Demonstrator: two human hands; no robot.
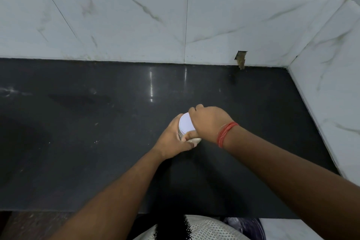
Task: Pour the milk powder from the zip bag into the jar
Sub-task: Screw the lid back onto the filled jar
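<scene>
A small clear jar [195,141] with pale powder inside stands on the black counter [97,122] near its middle. A white lid [186,122] sits on top of the jar. My left hand [173,140] wraps around the jar's side from the left. My right hand [209,122], with red threads around the wrist, grips the lid from the right and above. Most of the jar's wall is hidden by my fingers. No zip bag is in view.
White marble-pattern tiled walls [136,25] close the counter at the back and on the right [331,93]. A small chipped hole [241,58] shows in the back wall at counter level. A few pale specks [95,141] lie on the counter left of the jar.
</scene>
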